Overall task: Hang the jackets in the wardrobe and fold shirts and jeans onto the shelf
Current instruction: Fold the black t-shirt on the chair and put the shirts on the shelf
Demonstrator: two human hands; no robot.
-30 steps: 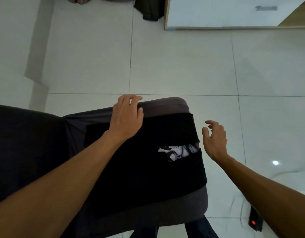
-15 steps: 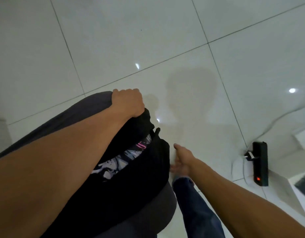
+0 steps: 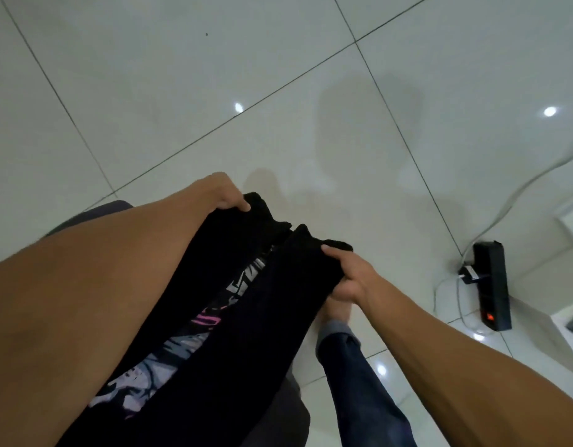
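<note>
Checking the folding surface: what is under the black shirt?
A dark grey padded surface shows beneath the black shirt, which the left hand and right hand grip. Its covered middle cannot be seen.

Two hands (image 3: 220,191) (image 3: 349,275), one black shirt (image 3: 233,317), one power strip (image 3: 493,285).

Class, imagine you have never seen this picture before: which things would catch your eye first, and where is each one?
At centre, the left hand and the right hand each grip a far corner of a black shirt with a pink and white print showing in its fold. At right, a black power strip with a red light lies on the glossy tiled floor.
</note>
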